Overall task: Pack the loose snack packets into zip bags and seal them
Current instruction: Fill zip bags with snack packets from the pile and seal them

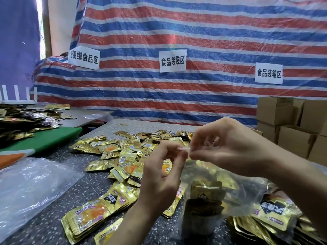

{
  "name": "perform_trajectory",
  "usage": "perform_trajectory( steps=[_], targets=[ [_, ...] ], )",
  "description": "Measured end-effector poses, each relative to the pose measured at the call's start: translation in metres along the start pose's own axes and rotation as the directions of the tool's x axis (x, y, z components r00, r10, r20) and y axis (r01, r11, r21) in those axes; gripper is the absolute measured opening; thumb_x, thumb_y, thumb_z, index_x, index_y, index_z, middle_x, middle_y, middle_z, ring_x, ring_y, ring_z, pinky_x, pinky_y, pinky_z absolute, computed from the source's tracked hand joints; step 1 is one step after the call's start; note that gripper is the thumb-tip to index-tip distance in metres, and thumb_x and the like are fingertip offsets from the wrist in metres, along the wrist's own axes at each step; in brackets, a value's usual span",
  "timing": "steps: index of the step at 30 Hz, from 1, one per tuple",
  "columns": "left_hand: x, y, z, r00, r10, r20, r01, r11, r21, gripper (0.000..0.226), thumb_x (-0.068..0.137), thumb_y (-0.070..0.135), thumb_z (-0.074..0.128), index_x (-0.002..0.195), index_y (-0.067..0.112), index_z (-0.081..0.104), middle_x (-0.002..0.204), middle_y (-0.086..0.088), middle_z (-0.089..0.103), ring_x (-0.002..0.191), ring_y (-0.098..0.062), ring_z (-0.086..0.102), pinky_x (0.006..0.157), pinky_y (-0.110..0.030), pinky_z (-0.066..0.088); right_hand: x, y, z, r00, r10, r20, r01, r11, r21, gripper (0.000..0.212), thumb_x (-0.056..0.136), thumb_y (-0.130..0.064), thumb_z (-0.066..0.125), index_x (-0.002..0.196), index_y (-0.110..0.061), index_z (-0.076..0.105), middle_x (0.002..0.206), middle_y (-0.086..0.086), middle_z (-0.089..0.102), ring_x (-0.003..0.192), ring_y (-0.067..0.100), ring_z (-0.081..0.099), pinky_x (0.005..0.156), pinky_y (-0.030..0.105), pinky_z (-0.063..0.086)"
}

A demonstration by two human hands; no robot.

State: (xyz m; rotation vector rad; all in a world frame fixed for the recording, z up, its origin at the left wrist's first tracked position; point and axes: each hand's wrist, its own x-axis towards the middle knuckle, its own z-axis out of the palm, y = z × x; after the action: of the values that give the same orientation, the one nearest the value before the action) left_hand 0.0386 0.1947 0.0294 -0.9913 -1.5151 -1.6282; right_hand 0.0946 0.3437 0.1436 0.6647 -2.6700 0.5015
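Note:
A clear zip bag [208, 184] hangs in front of me above the grey speckled table [44, 225], with gold snack packets [206, 193] inside it. My left hand [162, 175] pinches the bag's top strip from the left. My right hand [228, 147] pinches the same strip from the right, thumb against fingertips. Several loose gold snack packets [123, 152] lie in a heap on the table behind and under my hands. A stack of gold packets [95, 213] lies at the near left.
Clear plastic bags [30, 188] lie at the left of the table. A green board [46, 138] with more packets sits further left. Brown cardboard boxes [292, 126] stand at the right. A striped tarp [177, 76] with paper signs hangs behind.

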Motion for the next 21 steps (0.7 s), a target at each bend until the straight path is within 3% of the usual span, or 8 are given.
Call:
perform_trajectory(
  steps=[3, 12, 21],
  targets=[
    [-0.0006, -0.0013, -0.0013, 0.999, -0.04, -0.014, 0.04, 0.998, -0.042, 0.011, 0.094, 0.009, 0.059, 0.09, 0.019, 0.062, 0.08, 0.008, 0.065, 0.074, -0.012, 0.063, 0.069, -0.018, 0.049, -0.0028, 0.0022, -0.003, 1.0, 0.017, 0.009, -0.017, 1.0, -0.012, 0.012, 0.081, -0.041, 0.073, 0.08, -0.029, 0.074, 0.078, -0.012, 0.071, 0.075, 0.004, 0.064, 0.071, 0.036, 0.055],
    [0.0013, -0.0029, -0.003, 0.992, -0.124, 0.027, 0.127, 0.985, -0.119, 0.005, 0.093, 0.029, 0.061, 0.092, 0.026, 0.065, 0.083, 0.002, 0.067, 0.074, -0.012, 0.063, 0.07, -0.021, 0.05, -0.0079, 0.0043, -0.0041, 0.999, 0.037, -0.024, -0.039, 0.998, -0.053, 0.006, 0.086, -0.038, 0.071, 0.083, -0.033, 0.072, 0.08, -0.016, 0.071, 0.078, 0.004, 0.065, 0.075, 0.042, 0.057],
    [-0.0004, -0.0005, -0.0005, 0.994, -0.097, 0.041, 0.101, 0.99, -0.094, 0.008, 0.093, 0.009, 0.058, 0.088, 0.014, 0.061, 0.076, 0.002, 0.062, 0.069, -0.007, 0.059, 0.062, -0.014, 0.047, -0.0101, -0.0005, 0.0026, 0.999, 0.027, -0.029, -0.031, 0.989, -0.147, 0.008, 0.088, -0.041, 0.069, 0.082, -0.035, 0.068, 0.075, -0.018, 0.065, 0.076, 0.002, 0.06, 0.071, 0.036, 0.053]
  ],
)
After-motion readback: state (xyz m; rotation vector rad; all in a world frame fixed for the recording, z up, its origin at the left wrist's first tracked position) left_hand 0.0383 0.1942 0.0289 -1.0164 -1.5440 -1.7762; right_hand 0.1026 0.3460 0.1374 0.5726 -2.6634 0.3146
